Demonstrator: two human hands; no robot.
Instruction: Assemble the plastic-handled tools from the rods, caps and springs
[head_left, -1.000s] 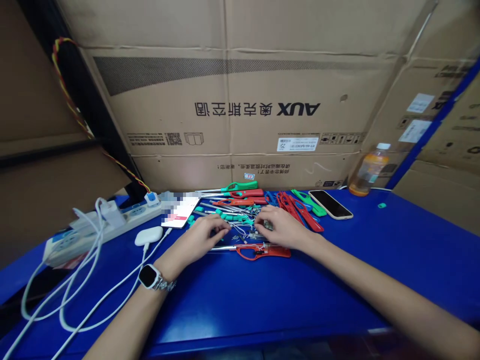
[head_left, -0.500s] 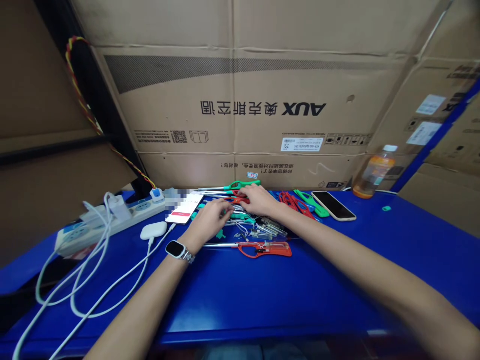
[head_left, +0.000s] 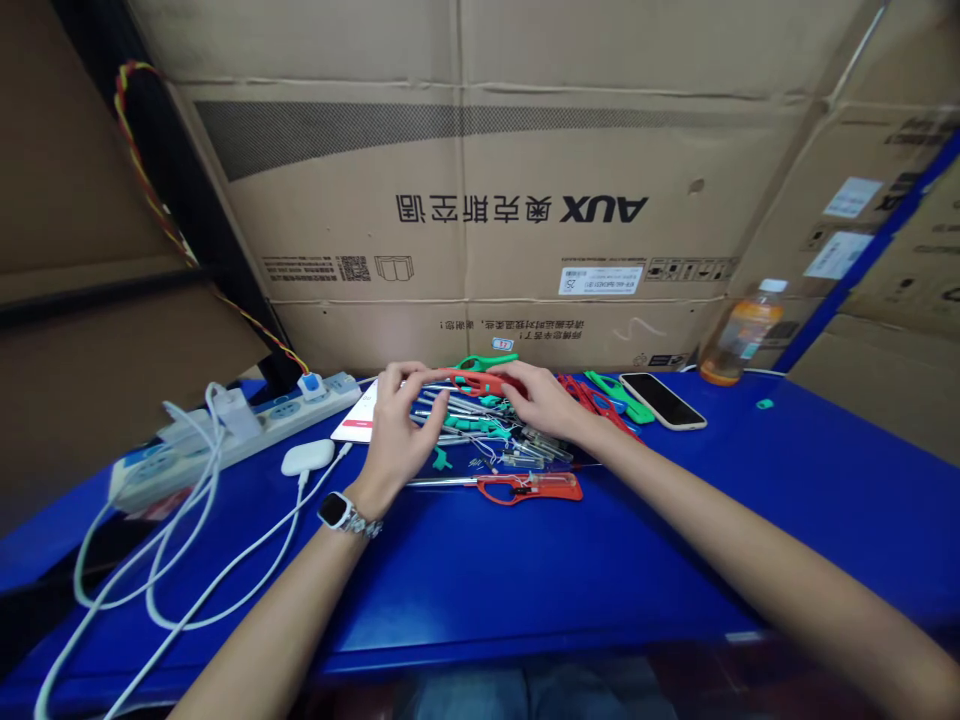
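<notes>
A red long-nosed lighter (head_left: 480,380) is lifted a little above a pile of lighters and metal tubes (head_left: 487,425) on the blue table (head_left: 525,580). My left hand (head_left: 397,430), with a watch on its wrist, pinches the lighter's metal nose end. My right hand (head_left: 544,400) grips its red handle end. Another red lighter (head_left: 517,487) lies flat on the table just in front of the pile.
A white power strip (head_left: 247,425) with white cables (head_left: 180,560) and a white charger puck (head_left: 307,457) lie at the left. A phone (head_left: 664,400), green and red lighters (head_left: 611,398) and a bottle (head_left: 739,335) are at the right. Large cardboard boxes (head_left: 487,210) wall the back.
Both hands moved from the near side of the pile to its far side, took a red lighter by its two ends and raised it.
</notes>
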